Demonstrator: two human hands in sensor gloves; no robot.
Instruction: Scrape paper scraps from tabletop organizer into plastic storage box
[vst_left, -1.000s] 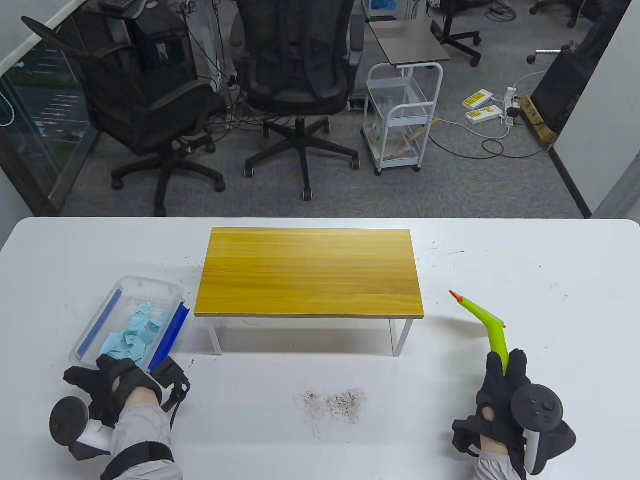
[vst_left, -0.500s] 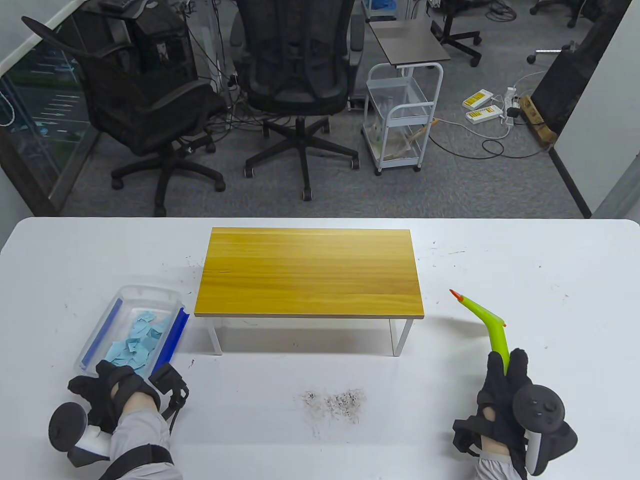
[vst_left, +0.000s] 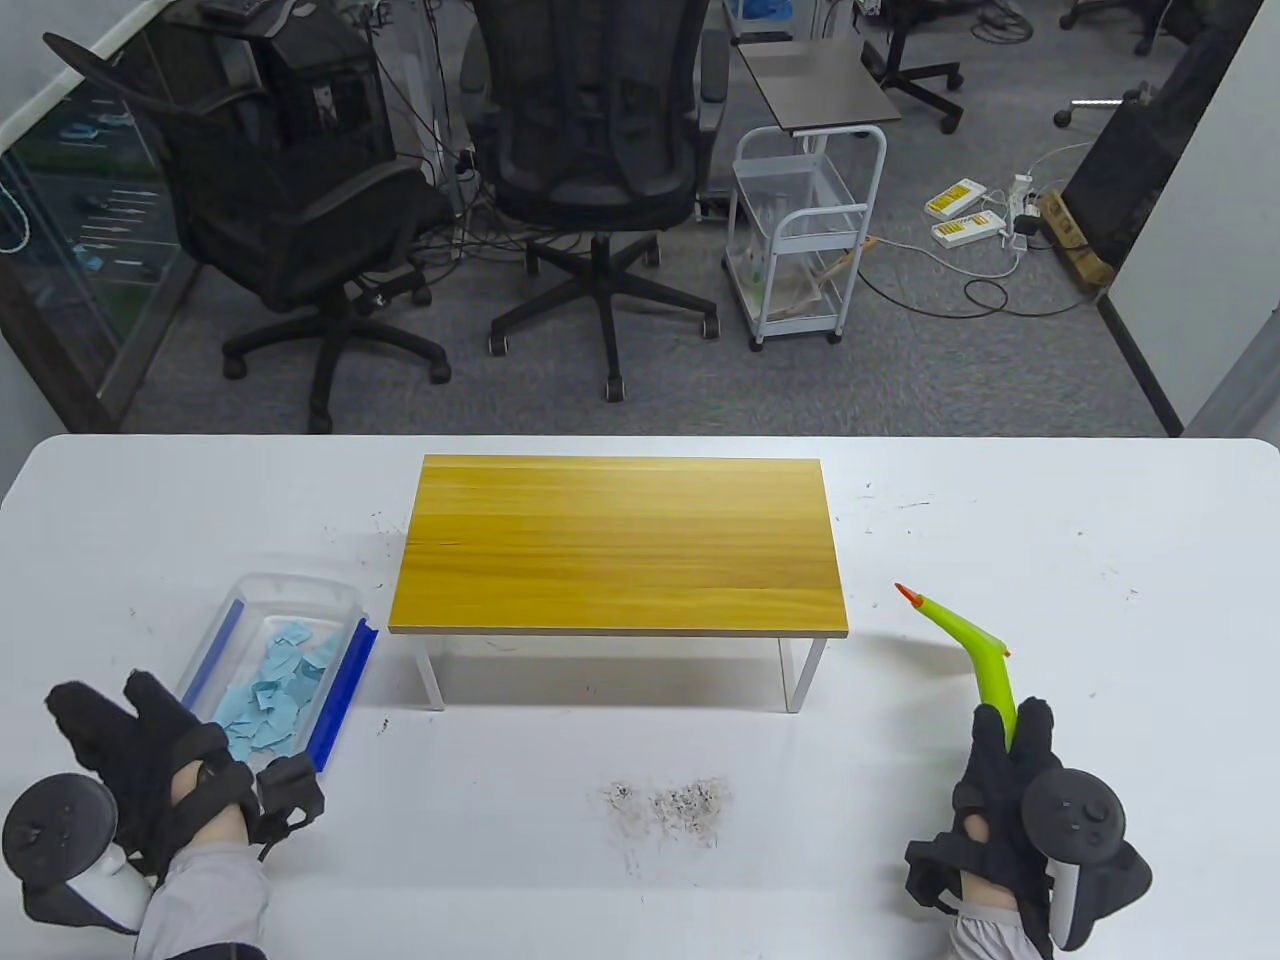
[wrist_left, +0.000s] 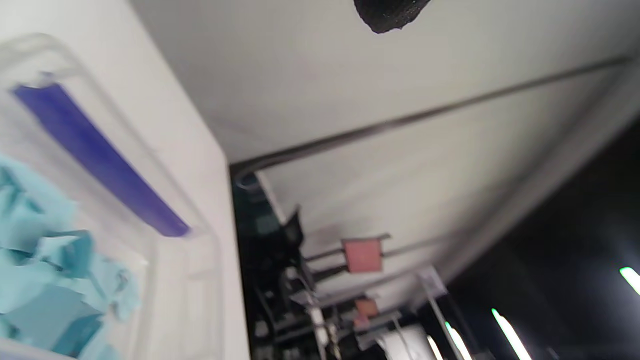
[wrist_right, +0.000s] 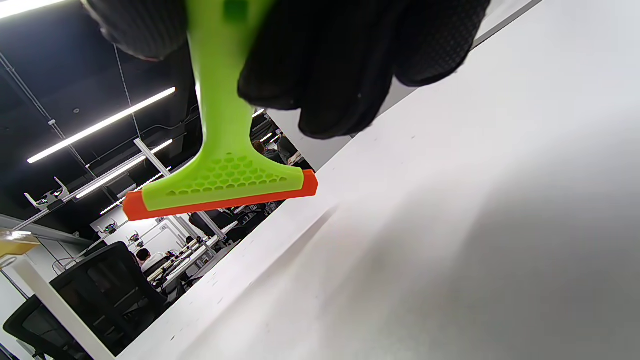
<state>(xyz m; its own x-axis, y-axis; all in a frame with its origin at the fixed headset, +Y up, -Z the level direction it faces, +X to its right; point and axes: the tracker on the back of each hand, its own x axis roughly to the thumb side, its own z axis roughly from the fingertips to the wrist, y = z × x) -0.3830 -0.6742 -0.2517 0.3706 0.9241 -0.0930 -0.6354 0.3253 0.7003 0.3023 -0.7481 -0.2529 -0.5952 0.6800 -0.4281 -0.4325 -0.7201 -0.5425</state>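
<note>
Two gloved hands rest at the near edge of a wide white table (vst_left: 1050, 520), smudged with dark specks and a grey dusty patch (vst_left: 668, 803) on the surface between them. Beyond the table lie grey carpet, two black mesh office chairs (vst_left: 590, 150), a small white wire trolley (vst_left: 800, 240) and loose cables.

Up and to the right of the left hand (vst_left: 165, 775) stands the low wooden-topped tabletop organizer with white metal legs (vst_left: 618, 545); its top looks bare. Just beside that hand, at its fingertips, sits the clear plastic storage box with blue side rails (vst_left: 350, 672), and the pale blue paper scraps (vst_left: 275, 690) lie heaped inside it. In the left wrist view the box fills the left side, blurred.

The left hand is spread, fingers splayed and holding nothing; whether the thumb touches the box's near corner I cannot tell. The right hand (vst_left: 1010, 790) is well apart, on the far side of the dusty patch, clenched around the handle of a lime-green plastic scraper with an orange blade edge (vst_left: 975, 650), which sticks up and away from it, blade off the table.
</note>
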